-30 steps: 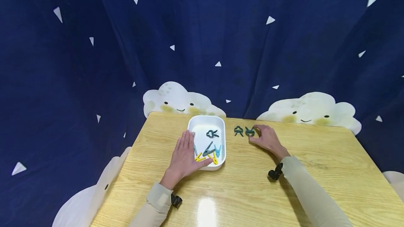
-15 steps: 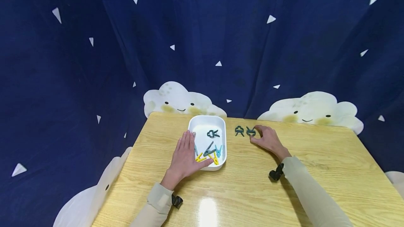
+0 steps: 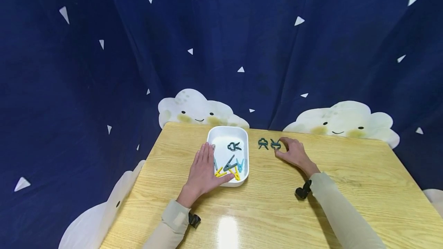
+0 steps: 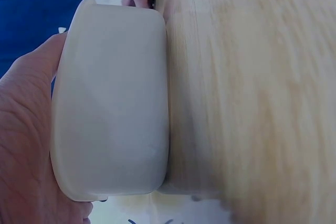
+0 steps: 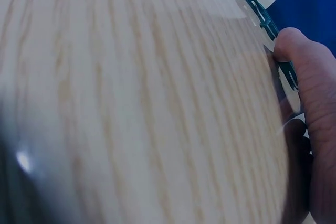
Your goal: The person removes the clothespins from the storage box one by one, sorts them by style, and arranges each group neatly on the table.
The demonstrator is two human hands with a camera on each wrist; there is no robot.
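Observation:
My left hand lies over the left rim and near corner of a white plastic tray, fingers straight, thumb spread across the near end. In the left wrist view, the hand is along the rim side of the tray. On the wooden table right of the tray, my right hand pinches a dark green plastic clip between thumb and fingers. A matching dark green clip lies just left of it. The right wrist view shows the thumb against the green clip.
Inside the tray are a dark green clip, a grey-green clip, a light blue clip and yellow clips; the left hand partly covers others. A dark blue curtain with clouds hangs behind the wooden table.

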